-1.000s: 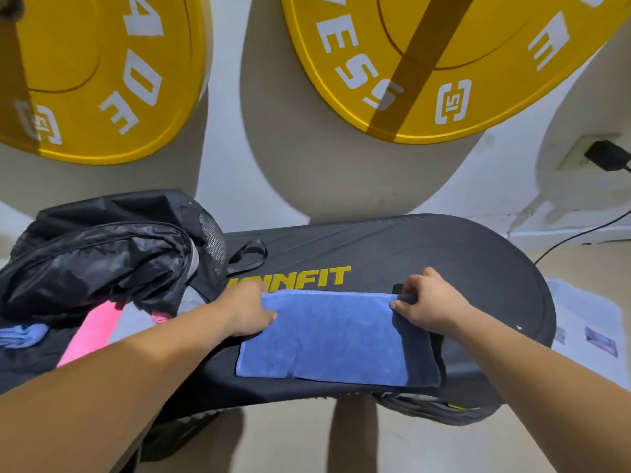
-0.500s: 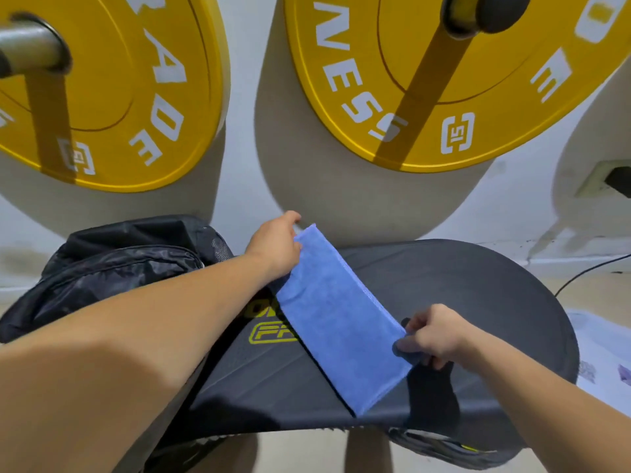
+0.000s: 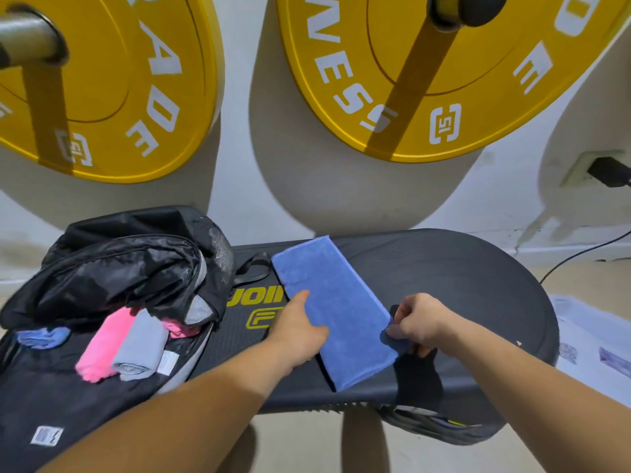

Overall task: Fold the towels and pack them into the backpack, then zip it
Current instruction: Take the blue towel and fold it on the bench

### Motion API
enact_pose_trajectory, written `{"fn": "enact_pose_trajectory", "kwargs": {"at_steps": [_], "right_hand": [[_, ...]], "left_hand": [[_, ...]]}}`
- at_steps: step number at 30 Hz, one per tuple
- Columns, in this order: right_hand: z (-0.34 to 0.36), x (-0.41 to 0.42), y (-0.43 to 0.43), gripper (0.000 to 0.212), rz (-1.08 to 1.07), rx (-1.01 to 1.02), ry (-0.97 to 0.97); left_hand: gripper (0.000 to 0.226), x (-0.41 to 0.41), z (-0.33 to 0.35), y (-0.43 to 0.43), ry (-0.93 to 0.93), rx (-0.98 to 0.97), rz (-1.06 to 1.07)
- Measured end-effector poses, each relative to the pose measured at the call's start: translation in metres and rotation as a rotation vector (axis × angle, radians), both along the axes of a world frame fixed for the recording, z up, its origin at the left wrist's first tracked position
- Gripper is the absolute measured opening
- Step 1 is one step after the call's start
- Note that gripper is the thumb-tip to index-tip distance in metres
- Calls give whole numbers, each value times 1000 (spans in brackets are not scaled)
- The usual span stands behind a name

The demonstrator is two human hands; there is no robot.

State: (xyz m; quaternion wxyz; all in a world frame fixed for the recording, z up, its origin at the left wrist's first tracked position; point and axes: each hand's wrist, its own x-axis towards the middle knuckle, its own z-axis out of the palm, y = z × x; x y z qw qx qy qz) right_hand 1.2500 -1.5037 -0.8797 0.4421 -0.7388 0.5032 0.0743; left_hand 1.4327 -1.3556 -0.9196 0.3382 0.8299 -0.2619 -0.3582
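Head view is showing two yellow weight plates [image 3: 102, 90] hanging across the top, at eleven and one o'clock. Below them a black exercise board [image 3: 444, 285] with yellow lettering is stretching across the middle, serving as the work surface. At nine o'clock a black backpack [image 3: 129, 268] is lying by the board's left end, its main compartment gaping open toward the person.

A blue towel [image 3: 334, 308], folded into a long narrow strip, is lying on the board at the centre, slanting from twelve toward five o'clock. In the backpack's mouth, at eight o'clock, a rolled pink towel [image 3: 102, 346] and a rolled grey towel [image 3: 140, 346] are sitting side by side, touching.

The left hand [image 3: 297, 332] is resting on the strip's left long edge. Whether its fingers are tucking under the cloth I cannot tell. The right hand [image 3: 416, 322] is pinching the right edge near the lower corner with curled fingers.

Packing is looking partly done. At least two towels are in, this one is probably needing another fold or roll before joining them, and the zipping is not yet done.
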Motion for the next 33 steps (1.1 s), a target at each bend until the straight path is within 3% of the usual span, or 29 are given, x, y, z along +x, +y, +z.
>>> {"fn": "enact_pose_trajectory", "kwargs": {"at_steps": [6, 10, 13, 16, 19, 23, 29, 31, 33], "right_hand": [[1, 8, 43, 19, 160, 185, -62], [-1, 16, 59, 20, 568, -378, 122], [0, 20, 68, 21, 616, -393, -68], [-5, 21, 79, 23, 690, -366, -84], [-18, 19, 84, 34, 770, -386, -77], [-29, 18, 89, 42, 800, -559, -68], [-41, 12, 85, 18, 831, -924, -296], [-36, 11, 83, 13, 719, -834, -301], [-29, 13, 79, 8, 518, -582, -271]], "left_hand": [[44, 37, 33, 35, -324, 81, -189], [13, 33, 38, 72, -730, 92, -588], [30, 22, 37, 84, -799, 48, -894], [36, 14, 25, 94, -851, 107, -1032], [23, 14, 17, 97, -866, 111, -1032], [13, 20, 17, 95, -795, 37, -954], [12, 30, 15, 96, -498, -16, -663], [11, 30, 11, 96, -409, -35, -553], [10, 28, 7, 93, -348, -50, -447]]}}
